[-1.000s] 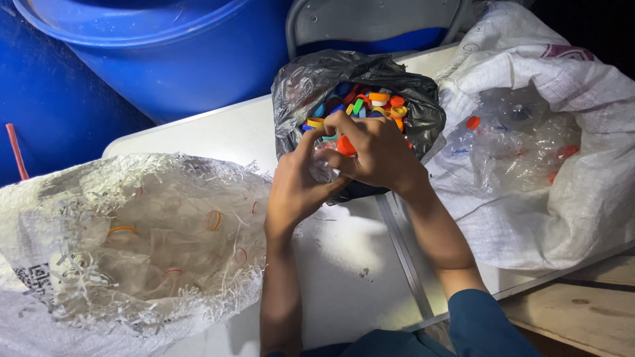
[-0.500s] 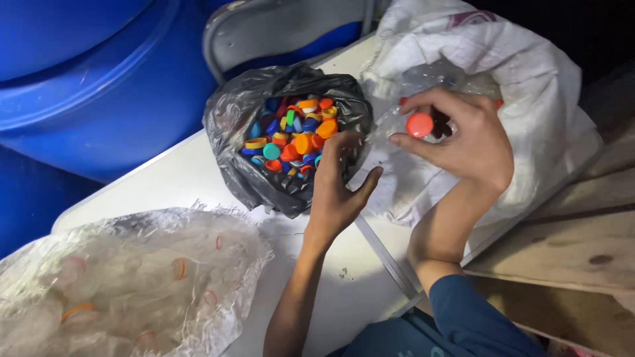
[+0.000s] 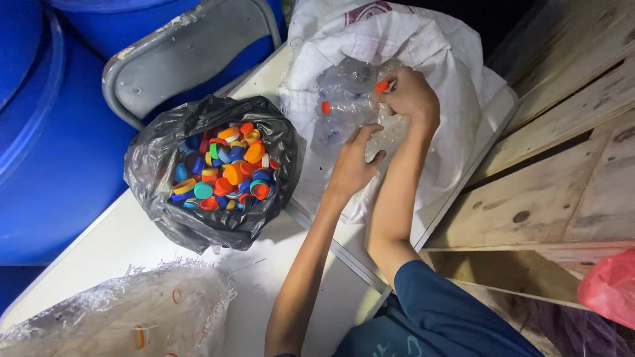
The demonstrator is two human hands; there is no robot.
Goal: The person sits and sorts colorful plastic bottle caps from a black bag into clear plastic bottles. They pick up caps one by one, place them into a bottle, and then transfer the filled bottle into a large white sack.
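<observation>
Both hands reach into the woven white sack [image 3: 456, 86] at one o'clock: the right hand [image 3: 413, 99] pinches an orange cap [image 3: 381, 86] on a crinkled clear bottle [image 3: 344, 106], while the left hand [image 3: 350, 165], fingers spread, presses the bottle. A glossy black bag [image 3: 218, 218] of round caps [image 3: 221, 168] sits at ten o'clock on the table [image 3: 132, 244].

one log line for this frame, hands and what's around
left hand: on clear bottles | right hand: at orange cap | white sack open | black bag: coloured caps
</observation>
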